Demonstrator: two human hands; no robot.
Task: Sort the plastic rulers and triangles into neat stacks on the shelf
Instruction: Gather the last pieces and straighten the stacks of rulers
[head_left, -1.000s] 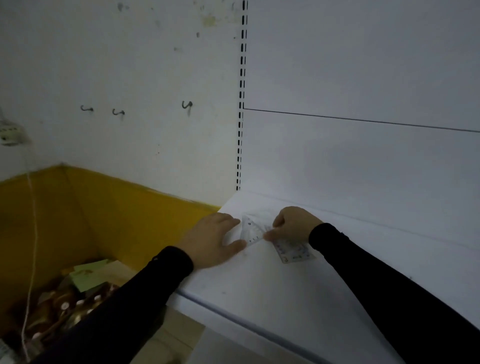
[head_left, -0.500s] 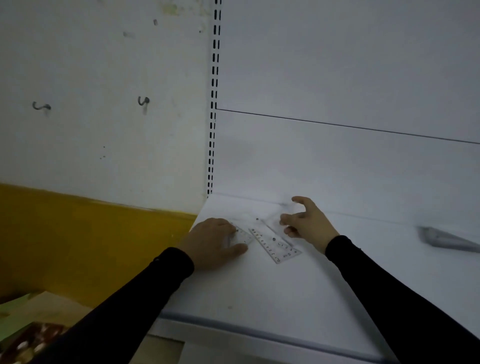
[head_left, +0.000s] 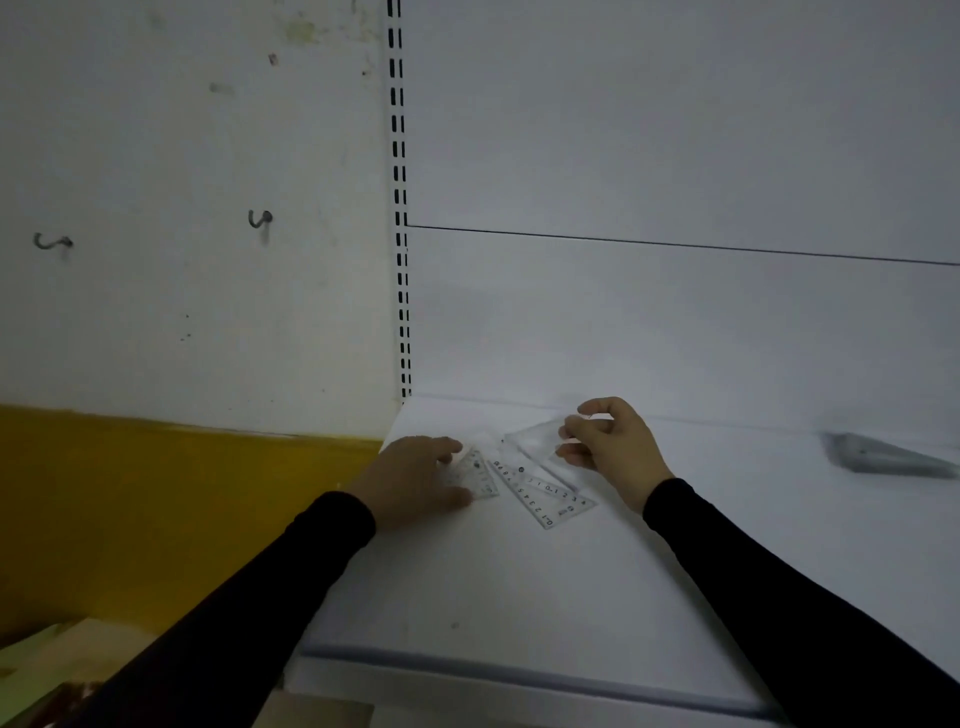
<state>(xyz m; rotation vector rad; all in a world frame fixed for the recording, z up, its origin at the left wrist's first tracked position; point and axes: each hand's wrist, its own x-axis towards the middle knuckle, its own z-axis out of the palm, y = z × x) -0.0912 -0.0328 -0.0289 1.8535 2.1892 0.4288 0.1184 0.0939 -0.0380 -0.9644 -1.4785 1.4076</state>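
We have both hands on the white shelf (head_left: 519, 597), working near its back left corner. Our left hand (head_left: 415, 480) lies palm down with the fingers loosely spread, and its fingertips press on a small clear triangle (head_left: 475, 475) that lies flat beneath them; we judge this is to pin it so it does not slide on the smooth surface while the other pieces are moved. Our right hand (head_left: 613, 447) is raised a little off the shelf, its thumb and fingers (head_left: 574, 431) pinching the edge of another clear piece (head_left: 535, 441), which tilts up from the shelf toward the left fingers; it is too transparent to say whether it is a ruler or a triangle. Between the two sets of fingertips, and just in front of the pinched piece, a larger clear triangle with printed numbers (head_left: 545, 493) lies flat, apart from the small one under the left fingers. The pinch at the edge looks like the only practical grip on something so thin. Well off to the right of the right fingers a grey bracket (head_left: 883, 457) lies on the shelf. The sorting seems to be at an early stage, with no neat stack formed yet.
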